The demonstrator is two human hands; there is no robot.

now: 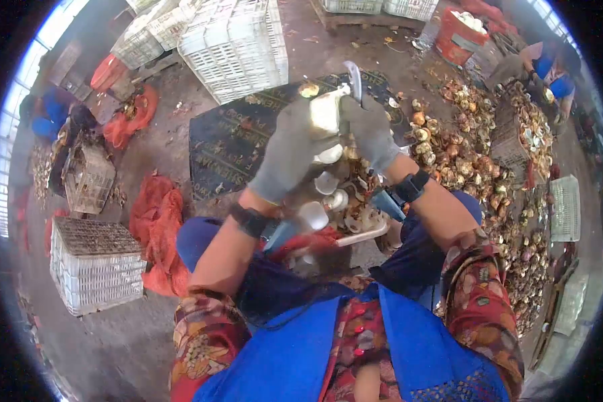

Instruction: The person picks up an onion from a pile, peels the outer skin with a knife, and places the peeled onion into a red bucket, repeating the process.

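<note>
Both hands wear grey gloves and are at work at upper center of the frame. The left hand (285,147) is closed around the left side of a peeled onion (325,114), pale and partly glossy. The right hand (370,130) is closed on a knife (354,79), its curved blade upright above the fingers, and sits against the onion's right side. Finger placement behind the onion cannot be determined.

Directly below the hands, between the knees, pale onion pieces (325,183) lie in and about a container with a light rim (363,236); its full shape is hidden. A dark lettered sheet (224,144) lies on the floor beyond and to the left of the hands. Unpeeled onions (465,164) form a heap along the right of the frame. A red bucket (457,40) holding pale items stands at upper right. White crates (238,50) are stacked at upper center-left; another crate (97,275) stands at lower left beside red mesh (157,231). One co-worker (559,77) is at upper right, another (53,117) at left.
</note>
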